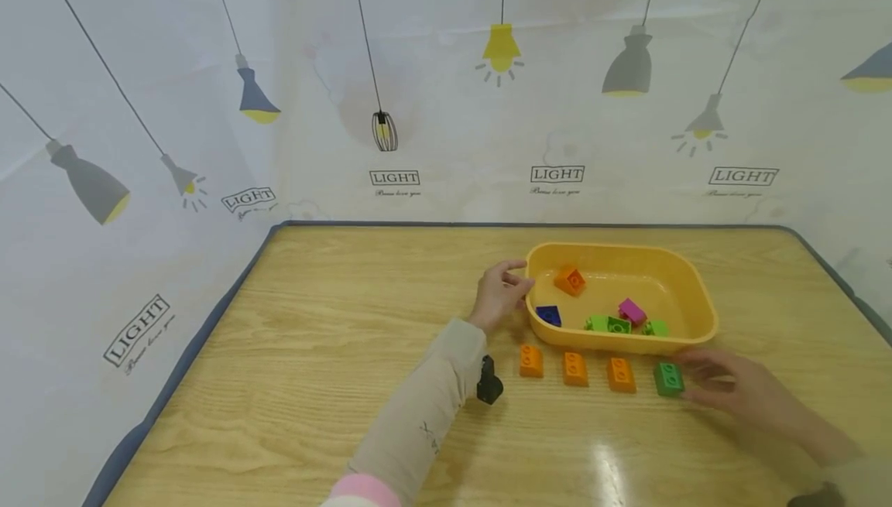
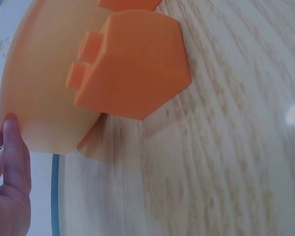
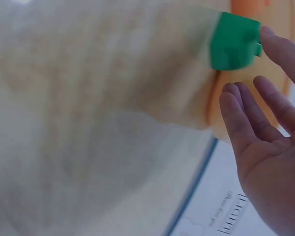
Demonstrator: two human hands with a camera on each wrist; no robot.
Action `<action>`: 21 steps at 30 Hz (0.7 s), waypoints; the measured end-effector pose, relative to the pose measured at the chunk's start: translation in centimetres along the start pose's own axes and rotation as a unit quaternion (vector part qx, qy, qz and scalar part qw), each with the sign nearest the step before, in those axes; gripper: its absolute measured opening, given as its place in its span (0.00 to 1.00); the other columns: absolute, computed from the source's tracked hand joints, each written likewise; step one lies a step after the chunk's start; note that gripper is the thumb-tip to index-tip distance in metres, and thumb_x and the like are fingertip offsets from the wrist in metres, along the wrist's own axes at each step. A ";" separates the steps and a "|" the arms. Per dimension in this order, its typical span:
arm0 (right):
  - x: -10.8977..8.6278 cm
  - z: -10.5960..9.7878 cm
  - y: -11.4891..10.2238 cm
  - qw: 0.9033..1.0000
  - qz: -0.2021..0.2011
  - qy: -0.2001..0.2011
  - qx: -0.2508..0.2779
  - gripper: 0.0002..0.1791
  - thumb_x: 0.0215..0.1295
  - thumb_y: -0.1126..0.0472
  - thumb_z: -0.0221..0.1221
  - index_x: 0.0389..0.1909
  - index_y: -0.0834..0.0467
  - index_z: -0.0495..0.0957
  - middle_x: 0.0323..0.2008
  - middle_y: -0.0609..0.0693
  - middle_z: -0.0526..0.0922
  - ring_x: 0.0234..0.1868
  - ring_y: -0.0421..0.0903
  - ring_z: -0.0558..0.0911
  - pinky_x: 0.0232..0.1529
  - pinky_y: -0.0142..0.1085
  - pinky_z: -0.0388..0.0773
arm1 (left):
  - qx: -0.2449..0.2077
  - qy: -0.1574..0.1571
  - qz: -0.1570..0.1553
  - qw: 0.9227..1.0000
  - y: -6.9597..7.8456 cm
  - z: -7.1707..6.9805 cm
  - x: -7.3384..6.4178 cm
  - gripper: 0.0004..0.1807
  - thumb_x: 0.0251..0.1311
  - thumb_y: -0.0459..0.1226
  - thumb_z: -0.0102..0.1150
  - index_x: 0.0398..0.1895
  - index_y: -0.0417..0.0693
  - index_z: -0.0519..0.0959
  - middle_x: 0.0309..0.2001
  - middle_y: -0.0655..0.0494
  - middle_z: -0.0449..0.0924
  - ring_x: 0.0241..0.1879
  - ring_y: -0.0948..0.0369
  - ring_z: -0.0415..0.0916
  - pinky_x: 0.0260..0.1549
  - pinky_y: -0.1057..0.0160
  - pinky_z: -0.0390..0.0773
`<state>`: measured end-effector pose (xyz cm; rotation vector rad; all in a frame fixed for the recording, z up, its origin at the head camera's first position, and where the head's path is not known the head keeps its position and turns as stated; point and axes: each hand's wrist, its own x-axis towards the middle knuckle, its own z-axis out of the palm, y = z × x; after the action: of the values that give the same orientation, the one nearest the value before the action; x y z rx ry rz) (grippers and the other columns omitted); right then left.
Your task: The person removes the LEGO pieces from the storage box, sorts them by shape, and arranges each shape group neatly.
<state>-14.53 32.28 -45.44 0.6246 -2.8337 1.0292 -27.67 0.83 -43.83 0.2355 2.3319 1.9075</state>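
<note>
A shallow yellow-orange tub (image 1: 672,275) stands on the table. My left hand (image 1: 498,294) holds its left rim, the thumb lapping the edge; in the left wrist view a finger (image 2: 14,152) lies against the outer wall. In front of the tub runs a row of toy building blocks: an orange block (image 1: 531,361), a second orange block (image 1: 574,368), a third orange block (image 1: 621,375) and a green block (image 1: 669,378) at the right end. My right hand (image 1: 742,391) is just right of the green block, its fingers spread and loosely bent, with nothing gripped.
Inside the tub lie an orange block (image 1: 570,280), a dark blue block (image 1: 548,315), a magenta block (image 1: 632,311) and several light green blocks (image 1: 618,325). A white wall covering (image 1: 446,104) printed with lamps rises behind the wooden table (image 1: 348,298).
</note>
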 end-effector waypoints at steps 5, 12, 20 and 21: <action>0.6 -1.4 -1.1 1.000 -0.003 0.007 0.013 0.18 0.51 0.65 0.63 0.43 0.67 0.74 0.38 0.56 0.79 0.37 0.27 0.73 0.32 0.24 0.77 | 0.010 0.003 0.005 1.000 0.1 0.0 0.1 0.20 0.56 0.34 0.57 0.53 0.42 0.72 0.31 0.51 0.75 0.23 0.61 0.74 0.28 0.57 0.81; 3.1 -2.6 -3.9 1.000 -0.020 0.018 -0.007 0.15 0.55 0.65 0.60 0.43 0.68 0.74 0.39 0.60 0.78 0.36 0.26 0.73 0.33 0.22 0.76 | 0.009 0.003 -0.003 1.000 0.1 0.0 0.1 0.20 0.55 0.34 0.57 0.53 0.43 0.72 0.31 0.51 0.75 0.23 0.61 0.74 0.28 0.58 0.81; 7.0 -3.8 -6.4 0.998 -0.048 0.010 -0.026 0.15 0.57 0.65 0.59 0.44 0.66 0.74 0.38 0.56 0.79 0.36 0.28 0.73 0.34 0.27 0.78 | 0.006 0.004 -0.003 1.000 0.0 0.1 0.0 0.19 0.55 0.34 0.57 0.52 0.43 0.72 0.31 0.51 0.75 0.23 0.60 0.75 0.28 0.57 0.81; 7.5 -3.9 -6.6 0.998 -0.049 0.010 -0.030 0.15 0.57 0.64 0.59 0.44 0.66 0.74 0.38 0.55 0.79 0.36 0.30 0.74 0.34 0.27 0.78 | 0.004 0.003 -0.002 1.000 0.0 0.1 0.0 0.19 0.55 0.34 0.57 0.52 0.43 0.72 0.31 0.51 0.75 0.23 0.60 0.75 0.28 0.57 0.81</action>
<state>-19.13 27.50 -37.03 0.7354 -2.7749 0.9258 -27.66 0.94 -43.84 0.2246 2.3427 1.8995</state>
